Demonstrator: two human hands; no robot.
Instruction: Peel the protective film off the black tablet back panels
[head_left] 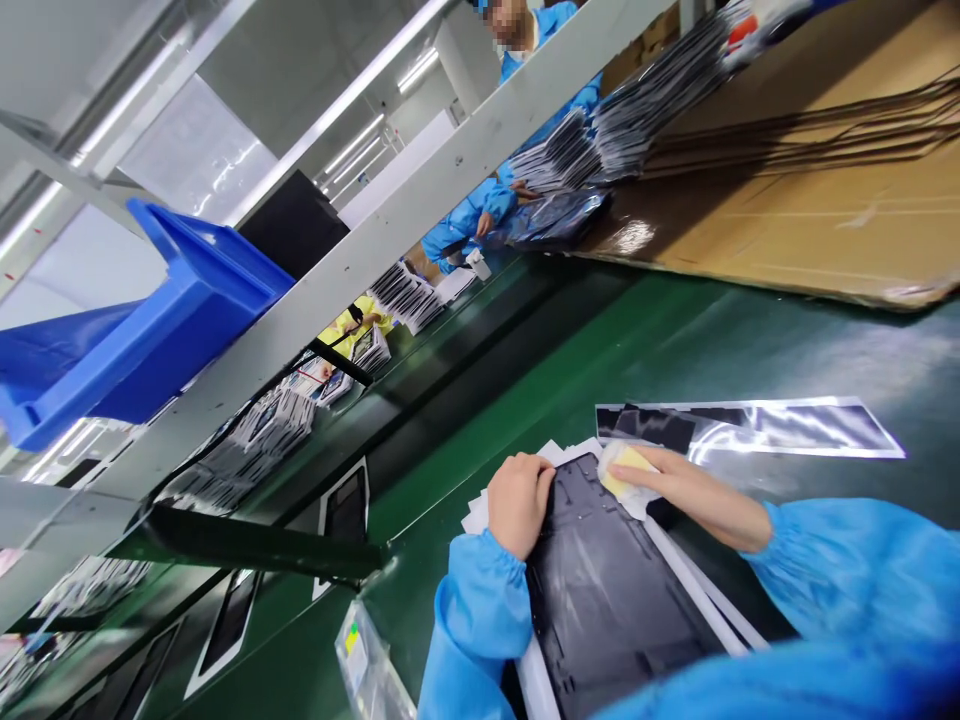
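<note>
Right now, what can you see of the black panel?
The black panel looks like plastic, roughly rectangular, with small raised details along its edges and pale streaks across its face. It lies over white pieces, its near end partly hidden by a blue sleeve. The person's left grip touches its far left corner; the right grip holds a yellow and white pad at its far right corner.

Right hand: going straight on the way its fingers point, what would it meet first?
Likely the far end of the black panel, led by the yellow pad the right hand holds; depth is unclear.
</note>
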